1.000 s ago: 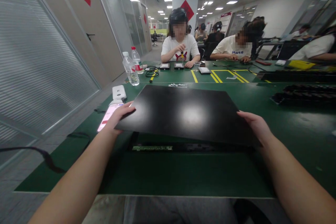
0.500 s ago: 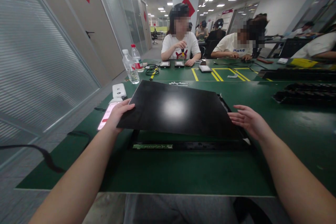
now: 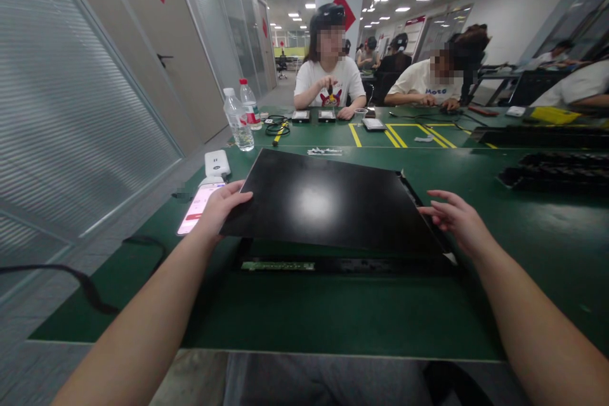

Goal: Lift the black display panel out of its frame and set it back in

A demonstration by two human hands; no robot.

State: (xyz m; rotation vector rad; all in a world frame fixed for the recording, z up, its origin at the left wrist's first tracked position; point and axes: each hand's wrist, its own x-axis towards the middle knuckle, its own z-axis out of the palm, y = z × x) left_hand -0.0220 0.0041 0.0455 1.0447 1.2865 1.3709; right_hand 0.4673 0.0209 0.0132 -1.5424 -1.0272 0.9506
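Observation:
A glossy black flat panel [image 3: 333, 203], which looks like a display screen sheet, is tilted over a black frame [image 3: 380, 265] on the green table. My left hand [image 3: 227, 204] grips the panel's left edge, thumb on top and fingers beneath, and holds that side raised. The panel's right side rests low, at the frame's right side. My right hand [image 3: 457, 219] is beside that right edge with its fingers apart; its fingertips are at the edge, and I cannot tell whether they touch. Along the frame's near bar lies a green circuit board strip [image 3: 278, 266].
A lit phone [image 3: 197, 210] and a white device [image 3: 217, 163] lie left of the panel. Two bottles [image 3: 239, 124] stand behind them. Dark stacked parts [image 3: 554, 171] lie at the right. Across the table, a person [image 3: 328, 79] sits near small boxy drives [image 3: 327, 115].
The panel has shifted slightly to the right and its left side sits a little lower, with my left hand following. My right hand's fingers have spread and curled somewhat at the right edge.

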